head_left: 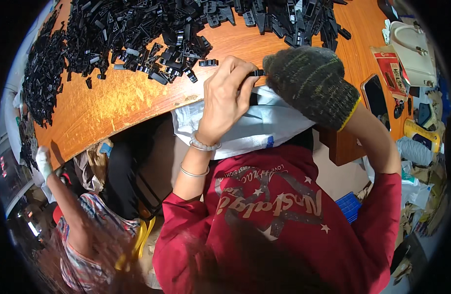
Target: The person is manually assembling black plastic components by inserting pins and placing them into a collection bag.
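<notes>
My red sleeves come up from the lower edge toward the bench (113, 105). My bare left hand (224, 95), with two bracelets at the wrist, has its grip clamped on a small black plastic piece (258, 73), pinched between thumb and fingertips just above the bench edge. My right hand (311, 83), in a dark knitted glove with a yellow cuff, meets that piece from the other side; whether its grip is closed on it I cannot tell, since the glove hides the fingers. Under both hands a white bag (255, 125) hangs open at the bench edge. Beyond, a large heap of black plastic parts (137, 34) spreads across the orange wood. At far right lie a phone (376, 98) and a cream handbag (411, 51). At left another person's gloved hand (43, 161) touches the bench edge.
</notes>
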